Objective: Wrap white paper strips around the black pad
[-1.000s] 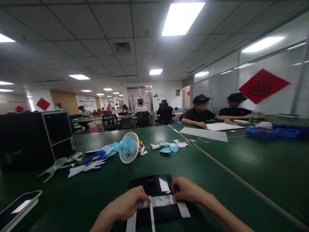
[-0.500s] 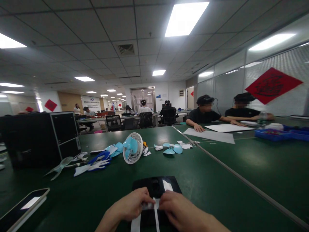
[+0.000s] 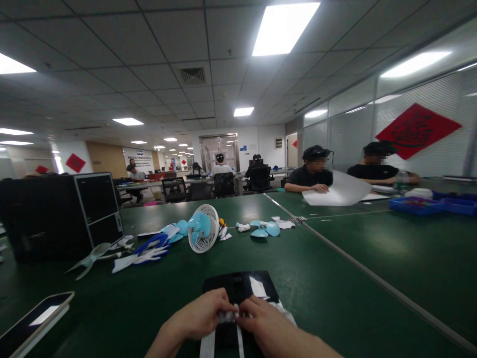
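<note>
A flat black object (image 3: 222,282) with a white patch (image 3: 257,287) lies on the green table in front of me; I cannot make out its kind. Both hands are over its near half, fingertips almost touching. My left hand (image 3: 203,314) is closed in a pinch on a white strip (image 3: 239,338) at the middle. From the other side, my right hand (image 3: 263,320) pinches at the top of the same strip. A wider white band (image 3: 207,344) runs down below my left hand. Some whitish, crinkled material shows beside my right hand. My fingers hide where the strip ends.
A phone (image 3: 40,318) lies at left, before a black computer case (image 3: 44,214). Beyond are blue-white gloves (image 3: 149,251), a small fan (image 3: 203,228) and blue fan blades (image 3: 264,228). Across the table a person holds a large white sheet (image 3: 335,191); blue trays (image 3: 417,205) stand at right.
My fingertips have come closer together at the strip, the right hand moving slightly left. Whitish material now shows beside the right hand. Across the table, the person has lifted the sheet's edge.
</note>
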Demonstrator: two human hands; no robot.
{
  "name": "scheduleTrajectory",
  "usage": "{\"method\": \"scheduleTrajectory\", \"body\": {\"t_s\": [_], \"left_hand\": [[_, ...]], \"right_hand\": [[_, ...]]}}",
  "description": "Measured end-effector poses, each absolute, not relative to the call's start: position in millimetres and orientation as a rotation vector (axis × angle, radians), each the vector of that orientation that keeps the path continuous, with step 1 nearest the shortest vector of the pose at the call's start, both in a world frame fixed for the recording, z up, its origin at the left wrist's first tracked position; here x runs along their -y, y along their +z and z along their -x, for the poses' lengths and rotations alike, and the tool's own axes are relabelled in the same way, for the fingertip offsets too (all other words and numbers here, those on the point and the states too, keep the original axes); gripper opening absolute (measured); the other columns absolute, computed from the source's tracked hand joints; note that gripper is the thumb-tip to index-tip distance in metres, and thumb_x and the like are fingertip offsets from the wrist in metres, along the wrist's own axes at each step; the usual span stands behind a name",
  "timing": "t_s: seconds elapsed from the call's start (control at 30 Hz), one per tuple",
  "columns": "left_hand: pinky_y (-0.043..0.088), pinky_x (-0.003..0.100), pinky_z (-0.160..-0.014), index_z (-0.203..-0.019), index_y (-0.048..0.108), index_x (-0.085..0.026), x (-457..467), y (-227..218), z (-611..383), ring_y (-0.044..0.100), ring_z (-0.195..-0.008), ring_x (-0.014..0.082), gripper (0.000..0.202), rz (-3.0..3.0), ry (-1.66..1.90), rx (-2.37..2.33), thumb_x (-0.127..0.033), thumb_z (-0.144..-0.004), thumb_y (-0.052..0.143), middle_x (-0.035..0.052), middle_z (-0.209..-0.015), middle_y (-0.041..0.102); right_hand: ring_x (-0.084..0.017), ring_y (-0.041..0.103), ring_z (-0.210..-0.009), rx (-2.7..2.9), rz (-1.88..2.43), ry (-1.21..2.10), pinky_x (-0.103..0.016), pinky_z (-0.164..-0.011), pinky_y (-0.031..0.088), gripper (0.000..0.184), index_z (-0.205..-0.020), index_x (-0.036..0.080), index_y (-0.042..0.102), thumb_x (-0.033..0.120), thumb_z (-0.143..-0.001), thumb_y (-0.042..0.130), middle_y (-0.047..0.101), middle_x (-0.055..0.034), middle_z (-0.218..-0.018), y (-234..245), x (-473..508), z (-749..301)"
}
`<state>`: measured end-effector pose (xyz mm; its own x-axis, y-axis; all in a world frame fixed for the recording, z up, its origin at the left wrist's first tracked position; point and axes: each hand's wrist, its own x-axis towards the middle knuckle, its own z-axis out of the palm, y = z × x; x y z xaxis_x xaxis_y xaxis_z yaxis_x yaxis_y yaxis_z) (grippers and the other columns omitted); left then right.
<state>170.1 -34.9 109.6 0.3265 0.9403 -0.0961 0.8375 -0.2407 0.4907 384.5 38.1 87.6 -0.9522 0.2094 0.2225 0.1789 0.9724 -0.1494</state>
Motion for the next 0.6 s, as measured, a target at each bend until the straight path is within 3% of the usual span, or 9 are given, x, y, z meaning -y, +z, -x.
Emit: {"method": "scheduleTrajectory", "body": {"t_s": [0.23,0.43,0.6], "left_hand": [[0.036,0.025,-0.076,-0.108,0.064,-0.032,37.6,112.1,-172.3,0.051,-0.093,0.0154,0.041,-2.150,0.322,-1.555,-0.009,-0.082,0.044,-0.0002,-0.105,0.054],[0.036,0.025,-0.080,-0.109,0.063,-0.031,34.7,107.2,-170.8,0.051,-0.096,0.0156,0.042,-2.142,0.323,-1.560,-0.008,-0.080,0.043,-0.0002,-0.106,0.054],[0.035,0.024,-0.080,-0.106,0.064,-0.029,34.1,106.4,-170.8,0.051,-0.095,0.0153,0.039,-2.136,0.326,-1.580,-0.008,-0.080,0.044,-0.0005,-0.104,0.053]], "right_hand": [[-0.019,0.053,-0.093,2.912,0.183,0.161,-0.029,-0.080,0.042,0.025,-0.096,0.021,0.068,0.016,-0.082,0.048,0.063,-0.0062,-0.101,98.2,-31.6,-390.1],[-0.021,0.053,-0.099,2.906,-0.009,0.143,-0.032,-0.084,0.042,0.024,-0.097,0.023,0.068,0.019,-0.081,0.050,0.063,-0.0064,-0.106,98.2,-32.8,-391.4],[-0.019,0.052,-0.100,2.864,-0.126,0.002,-0.030,-0.085,0.040,0.019,-0.092,0.021,0.067,0.024,-0.087,0.049,0.063,-0.0053,-0.105,90.6,-36.7,-390.1]]}}
